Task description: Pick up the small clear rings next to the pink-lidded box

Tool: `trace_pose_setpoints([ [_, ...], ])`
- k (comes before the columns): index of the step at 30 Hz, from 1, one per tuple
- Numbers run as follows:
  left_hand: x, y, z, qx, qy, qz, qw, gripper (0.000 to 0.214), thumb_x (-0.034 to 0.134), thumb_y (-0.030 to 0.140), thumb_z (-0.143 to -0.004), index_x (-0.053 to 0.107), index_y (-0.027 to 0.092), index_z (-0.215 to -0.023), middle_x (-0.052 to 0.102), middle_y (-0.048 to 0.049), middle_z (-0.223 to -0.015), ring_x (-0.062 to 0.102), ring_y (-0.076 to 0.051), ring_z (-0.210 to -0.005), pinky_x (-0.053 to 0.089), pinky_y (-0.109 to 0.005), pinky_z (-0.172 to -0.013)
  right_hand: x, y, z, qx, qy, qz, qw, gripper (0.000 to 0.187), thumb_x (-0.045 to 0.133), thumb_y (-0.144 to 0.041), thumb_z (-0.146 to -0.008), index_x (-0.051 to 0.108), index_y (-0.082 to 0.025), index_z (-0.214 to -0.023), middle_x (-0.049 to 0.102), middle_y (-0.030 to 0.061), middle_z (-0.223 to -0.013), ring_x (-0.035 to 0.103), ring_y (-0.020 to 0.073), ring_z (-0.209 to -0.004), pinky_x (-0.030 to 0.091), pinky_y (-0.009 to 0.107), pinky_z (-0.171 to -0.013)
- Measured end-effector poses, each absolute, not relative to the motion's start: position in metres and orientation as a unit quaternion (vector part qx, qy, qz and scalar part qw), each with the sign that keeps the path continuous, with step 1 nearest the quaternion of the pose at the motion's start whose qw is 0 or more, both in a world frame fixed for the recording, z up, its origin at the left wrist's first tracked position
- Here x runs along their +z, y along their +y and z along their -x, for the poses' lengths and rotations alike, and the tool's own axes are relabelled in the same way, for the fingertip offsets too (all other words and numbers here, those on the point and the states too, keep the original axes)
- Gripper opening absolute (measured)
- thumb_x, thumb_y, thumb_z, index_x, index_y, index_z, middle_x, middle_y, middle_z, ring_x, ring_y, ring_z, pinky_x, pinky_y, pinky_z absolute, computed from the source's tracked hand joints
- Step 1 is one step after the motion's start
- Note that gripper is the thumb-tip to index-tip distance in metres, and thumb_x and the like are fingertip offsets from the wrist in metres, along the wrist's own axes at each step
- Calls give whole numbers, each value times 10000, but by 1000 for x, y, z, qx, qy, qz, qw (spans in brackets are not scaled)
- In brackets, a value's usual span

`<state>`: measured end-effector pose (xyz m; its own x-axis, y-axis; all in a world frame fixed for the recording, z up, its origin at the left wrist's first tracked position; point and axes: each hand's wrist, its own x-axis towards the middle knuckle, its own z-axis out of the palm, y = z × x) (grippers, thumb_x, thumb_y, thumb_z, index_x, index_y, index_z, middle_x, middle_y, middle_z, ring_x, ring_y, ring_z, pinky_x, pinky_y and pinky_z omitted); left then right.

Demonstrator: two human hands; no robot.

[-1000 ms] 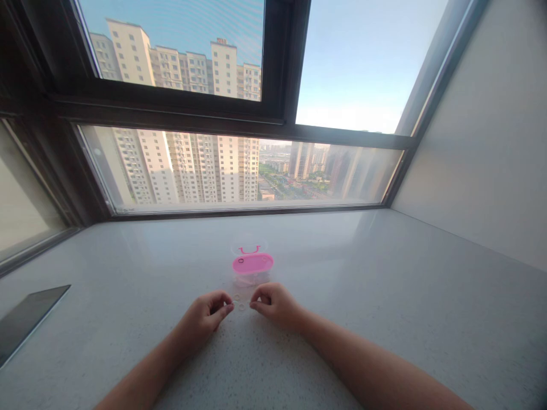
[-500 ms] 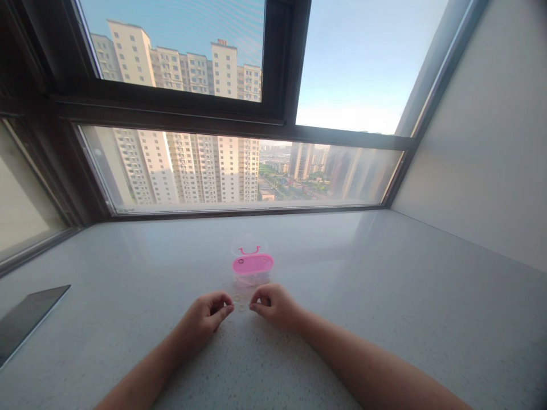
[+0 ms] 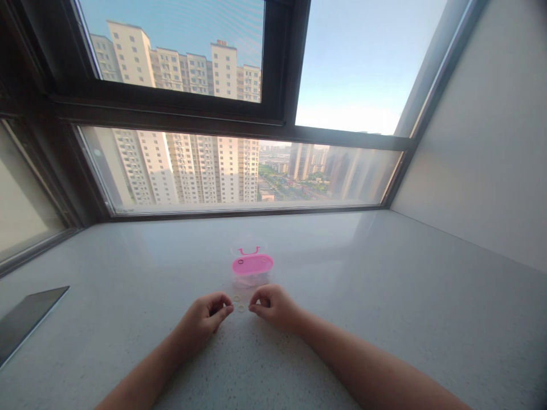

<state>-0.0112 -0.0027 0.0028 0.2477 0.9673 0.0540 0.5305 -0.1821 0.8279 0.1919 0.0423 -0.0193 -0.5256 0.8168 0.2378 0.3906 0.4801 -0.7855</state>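
Observation:
My left hand (image 3: 209,314) rests on the speckled white sill with thumb and forefinger pinched. Opposite it, my right hand (image 3: 273,307) holds the same kind of pinch. Whatever the fingertips hold, if anything, is too small to make out. Between the two hands lie small pale rings (image 3: 241,308), apart from each other. Just beyond the hands stands a small clear container with a pink lid (image 3: 256,264). A dark ring (image 3: 240,262) lies on the left part of that lid. Behind it shows a clear piece with a pink curved handle (image 3: 249,251).
A flat dark panel, perhaps a tablet (image 3: 29,319), lies at the far left of the sill (image 3: 384,319). The dark window frame (image 3: 248,213) closes off the back, with tall buildings outside. A pale wall (image 3: 482,142) rises on the right.

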Motion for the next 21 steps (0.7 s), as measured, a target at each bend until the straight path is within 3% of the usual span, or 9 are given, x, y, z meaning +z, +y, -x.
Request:
trace_pose_setpoints([
  [21,3,-4,12,302,523,-710,361,270,455,392,-806,545,143,-752,350,70,-521,350,-95,-477,276,-196,-470,-17,41,-192,363,-794,378,308,115,586,-229,-715,636,-126,-717,316,-72,-484,267,57,-461,191,188,-432],
])
